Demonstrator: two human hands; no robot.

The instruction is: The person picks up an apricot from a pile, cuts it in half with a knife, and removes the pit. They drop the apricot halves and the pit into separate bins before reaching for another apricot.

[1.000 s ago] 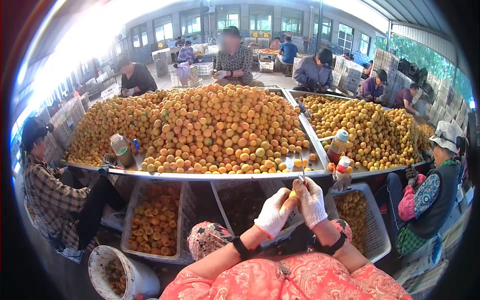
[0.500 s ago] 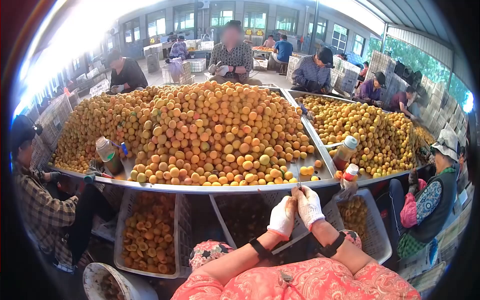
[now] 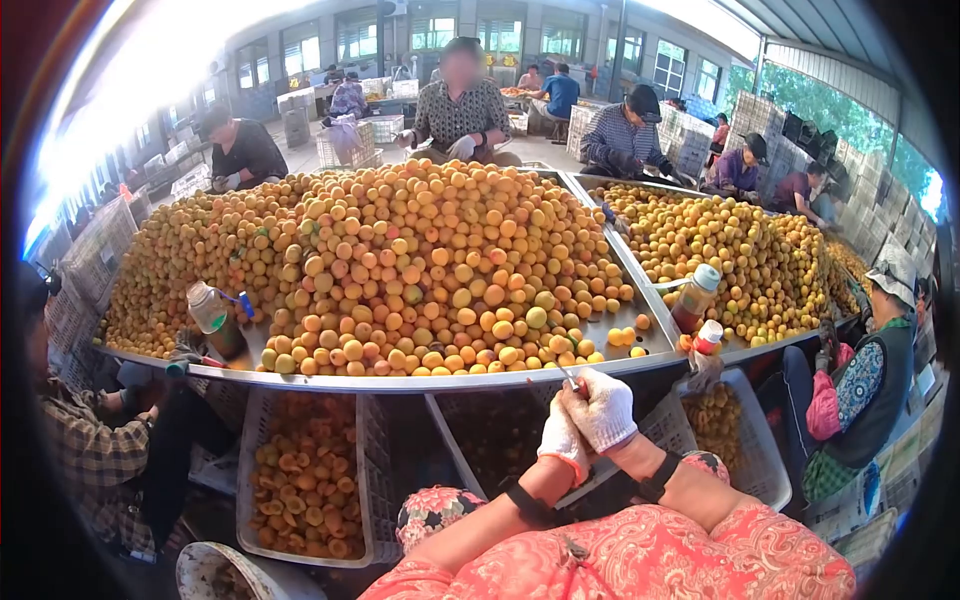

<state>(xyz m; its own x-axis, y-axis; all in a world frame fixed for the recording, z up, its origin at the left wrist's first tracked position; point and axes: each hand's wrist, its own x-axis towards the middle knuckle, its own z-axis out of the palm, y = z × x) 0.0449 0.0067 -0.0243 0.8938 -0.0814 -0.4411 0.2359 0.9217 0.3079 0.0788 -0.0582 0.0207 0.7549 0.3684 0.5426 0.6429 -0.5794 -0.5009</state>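
Note:
My two hands, both in white knitted gloves, are pressed together just below the front edge of the metal table (image 3: 480,381). My right hand (image 3: 606,410) is closed around a thin pointed metal tool (image 3: 569,377), whose tip sticks up past the fingers; its kind cannot be made out. Against it, my left hand (image 3: 562,437) is closed too, and whatever lies in its fingers is hidden. Beyond the edge, a big heap of orange-yellow apricots (image 3: 430,265) covers the table, a few loose apricots (image 3: 622,336) lying near my hands.
Below stand a crate of halved apricots (image 3: 305,480), a dark-filled crate (image 3: 490,430), another crate (image 3: 770,480) and a white bucket (image 3: 235,575). Jars (image 3: 215,320) (image 3: 695,298) and a red-capped bottle (image 3: 708,338) stand on the table. Several people sit around it.
My hands have shifted left and slightly down, with the right now lying over the left. The metal tool's tip leans left. The whole view has shifted slightly.

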